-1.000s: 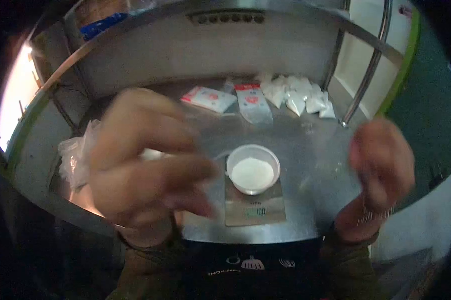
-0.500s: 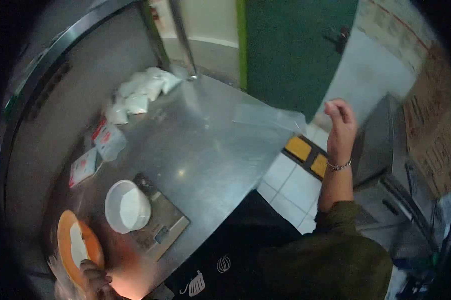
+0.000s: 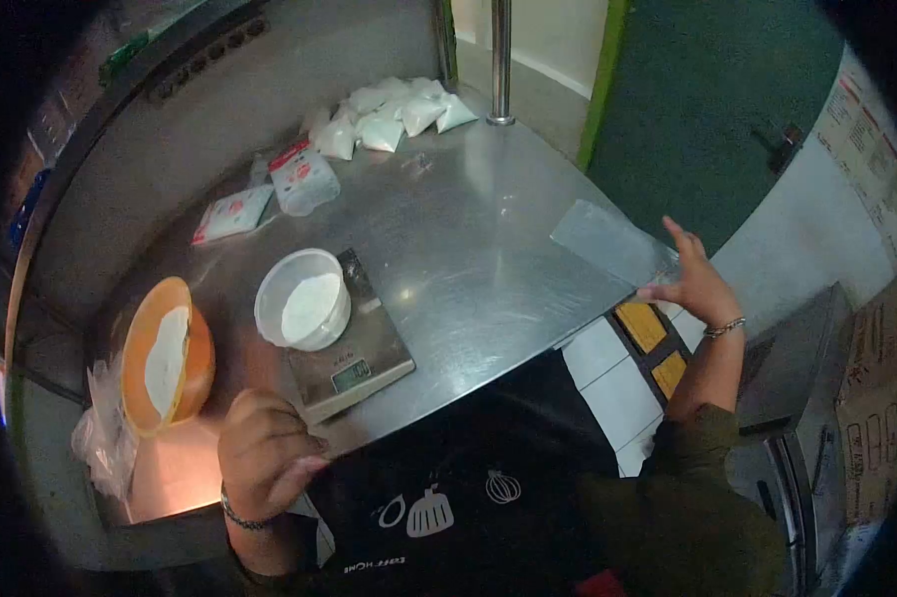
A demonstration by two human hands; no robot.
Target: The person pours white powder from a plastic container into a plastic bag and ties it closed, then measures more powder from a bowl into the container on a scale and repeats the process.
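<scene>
My left hand [image 3: 266, 450] is over the table's front edge, just below the scale, its fingers curled in and nothing visible in them. My right hand [image 3: 705, 287] reaches to the table's right corner with thumb and fingers apart. It is right beside a flat clear plastic bag [image 3: 607, 239]; whether it touches the bag I cannot tell. A white plastic tub [image 3: 267, 310] with white powder [image 3: 312, 310] stands on a digital scale [image 3: 379, 333]. Left of it, an orange bowl [image 3: 201, 363] rests tilted, also with white powder inside.
Several filled bags of white powder [image 3: 381, 127] lie at the back of the steel table [image 3: 468, 259]. Two red-and-white packets [image 3: 302, 179] are near the back wall. Crumpled clear plastic [image 3: 105, 438] sits at the left. A metal post [image 3: 501, 70] rises at the far corner.
My left hand has left the orange bowl's rim and moved right. My right hand has come down beside the clear bag, its fingers spreading. The view has turned, shifting the table contents.
</scene>
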